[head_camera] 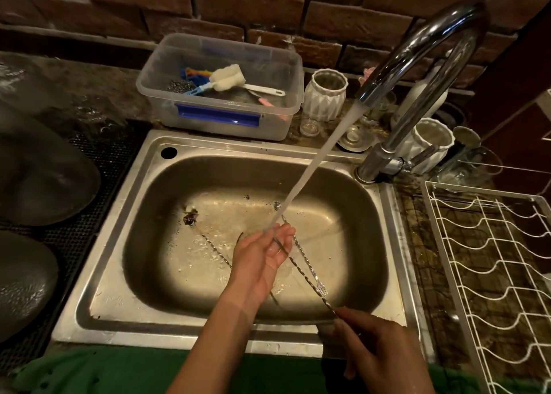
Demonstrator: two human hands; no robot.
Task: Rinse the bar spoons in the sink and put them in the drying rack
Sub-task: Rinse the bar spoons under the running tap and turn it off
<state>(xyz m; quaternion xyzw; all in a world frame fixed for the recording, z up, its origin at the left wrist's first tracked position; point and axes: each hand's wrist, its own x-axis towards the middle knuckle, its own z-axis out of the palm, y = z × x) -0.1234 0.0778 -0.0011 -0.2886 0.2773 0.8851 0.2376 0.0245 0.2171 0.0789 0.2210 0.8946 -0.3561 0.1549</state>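
Over the steel sink [125, 244] my right hand [378, 352] grips the near end of a long twisted bar spoon [301, 272]. Its far end crosses the palm of my left hand [262, 259], whose fingers curl loosely around it under the running water [316, 161]. A second bar spoon [308, 264] with a small fork tip lies in the basin just right of the held one. A third twisted spoon [216, 252] lies on the basin floor to the left, partly hidden by my left hand. The white wire drying rack [489, 262] stands to the right of the sink.
The chrome faucet [417, 80] arches over the sink from the back right. Behind the sink are a clear plastic tub of brushes and sponges [220, 86], white ribbed jars [325, 95] and glasses. Dark domed things rest on a black mat [86, 214] at the left.
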